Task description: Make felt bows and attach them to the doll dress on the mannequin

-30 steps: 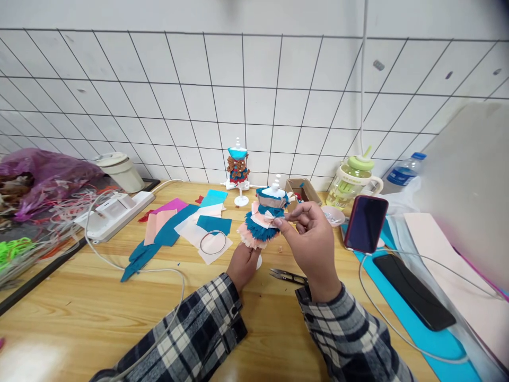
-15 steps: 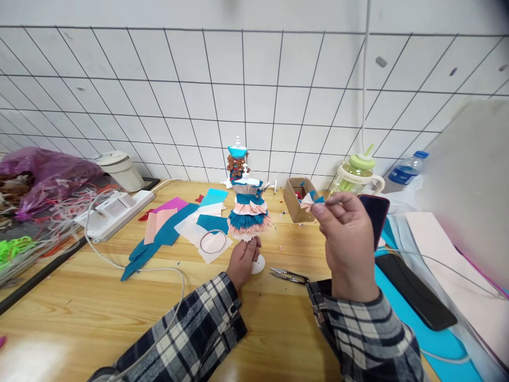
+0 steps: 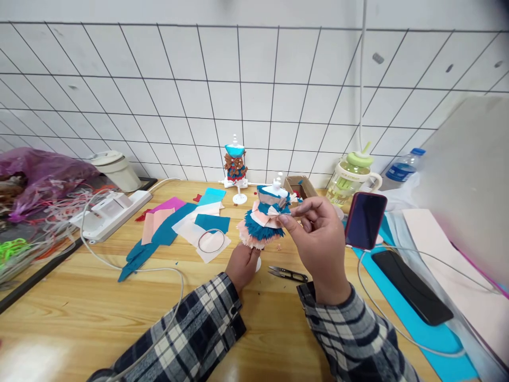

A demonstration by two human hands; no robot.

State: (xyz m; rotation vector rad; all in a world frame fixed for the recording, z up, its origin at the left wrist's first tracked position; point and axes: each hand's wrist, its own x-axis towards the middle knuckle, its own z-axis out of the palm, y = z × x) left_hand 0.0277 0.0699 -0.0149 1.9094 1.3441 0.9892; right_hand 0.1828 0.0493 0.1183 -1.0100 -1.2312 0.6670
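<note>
My left hand [image 3: 242, 265] is closed around the stand below the skirt of a miniature dress form [image 3: 261, 227], which tilts to the right. Its dress has ruffled teal and pale-pink layers of crepe paper or cloth. Between the thumb and fingers of my right hand [image 3: 321, 236] is a small white and teal bow [image 3: 274, 211], held at the waist of the dress; whether it touches is hard to tell. Part of the form's white base shows beside my left hand. Thread snips [image 3: 288, 274] lie on the table between my forearms.
A second dress form [image 3: 235, 164] stands near the wall. Coloured sheets [image 3: 162, 228] and a wire ring [image 3: 211, 241] lie left. A cardboard box [image 3: 306, 187], green-lidded jug [image 3: 353, 178], propped phone [image 3: 365, 220] and black phone [image 3: 411, 286] are right. A white cable [image 3: 183, 286] crosses the left side.
My right hand has moved left and slightly down, bringing the bow from beside the box to the dress. The dress form has tilted right, uncovering the second form behind it.
</note>
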